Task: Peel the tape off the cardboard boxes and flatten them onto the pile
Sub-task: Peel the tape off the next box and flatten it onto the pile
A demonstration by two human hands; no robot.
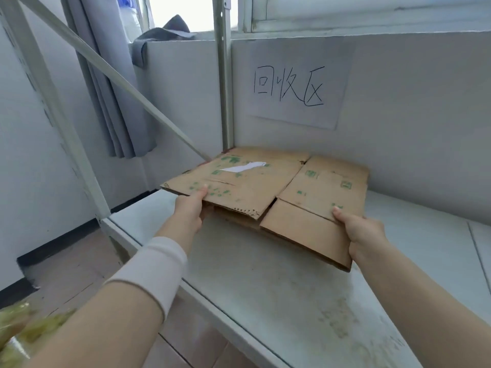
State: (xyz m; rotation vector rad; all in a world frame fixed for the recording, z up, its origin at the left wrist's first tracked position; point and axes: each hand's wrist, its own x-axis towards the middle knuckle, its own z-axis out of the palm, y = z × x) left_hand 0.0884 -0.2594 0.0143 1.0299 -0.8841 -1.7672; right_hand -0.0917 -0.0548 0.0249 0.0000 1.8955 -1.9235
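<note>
A flattened brown cardboard box (265,187) with green print and a torn white label patch lies tilted over the back left corner of a white shelf (265,288). My left hand (190,211) grips its near left edge, thumb on top. My right hand (364,232) grips the near right flap, thumb on top as well. The box's far edge reaches the shelf's back corner; its near edge is raised off the shelf. More cardboard shows beneath the near edge, between my hands.
A white paper sign (292,86) with handwritten characters hangs on the back wall. A metal rack post (224,75) and a diagonal brace (119,75) stand at the left. Grey curtain (111,102) hangs beyond. The shelf's front edge runs below my arms.
</note>
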